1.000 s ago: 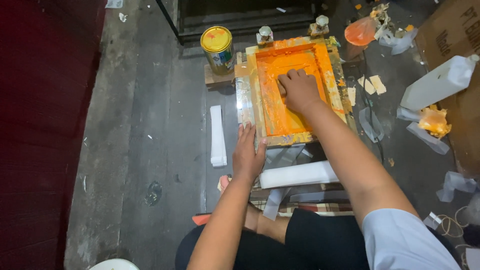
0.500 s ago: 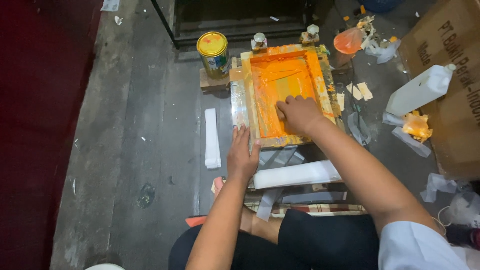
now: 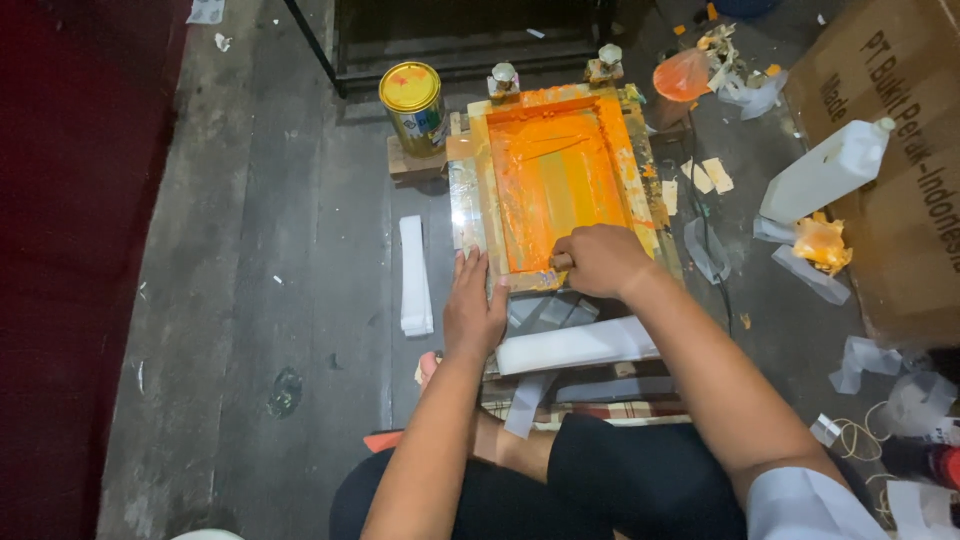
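**Orange ink in a wooden frame on the floor**

A person sits on the grey floor (image 3: 300, 300) and works at a wooden printing frame (image 3: 640, 170). The inside of the frame is covered with wet orange ink (image 3: 555, 180), thick along the edges and thinner in the middle.

The right hand (image 3: 600, 260) is at the near edge of the frame, closed into a fist around a small tool; the tool is almost fully hidden, so I cannot tell what kind it is. The left hand (image 3: 474, 312) lies flat with spread fingers on the near left corner of the frame and holds nothing.

Behind the frame, at its far left corner, a round tin can (image 3: 412, 105) with a yellow lid stands upright and closed on a small wooden block. To the right, well apart from the frame, a white plastic bottle (image 3: 825, 172) lies tilted beside a cardboard box (image 3: 900, 200). A folded white cloth (image 3: 414, 275) lies on the floor just left of the frame.
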